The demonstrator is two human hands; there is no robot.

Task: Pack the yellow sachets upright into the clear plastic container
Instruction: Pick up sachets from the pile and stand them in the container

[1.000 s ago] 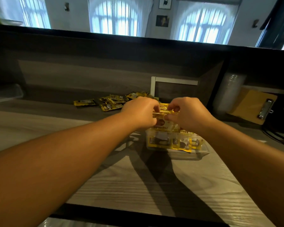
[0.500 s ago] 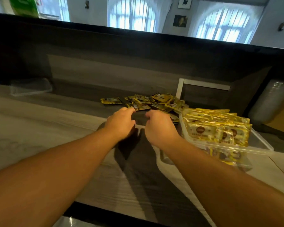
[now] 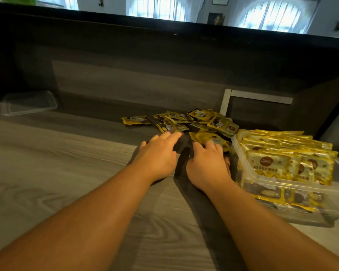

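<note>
A clear plastic container stands at the right, packed with several yellow sachets standing upright in rows. A loose pile of yellow sachets lies flat on the table behind my hands. My left hand stretches toward the near edge of that pile, fingers straight, fingertips at a sachet. My right hand lies just left of the container, fingers spread over the nearest loose sachets. Neither hand holds anything that I can see.
A clear plastic lid lies at the far left on the grey wooden table. A dark raised counter wall runs behind the pile. A white frame leans against it at the back right.
Both hands left the container and moved forward and left to the loose pile. The fingers have gone from curled to stretched out over the sachets.
</note>
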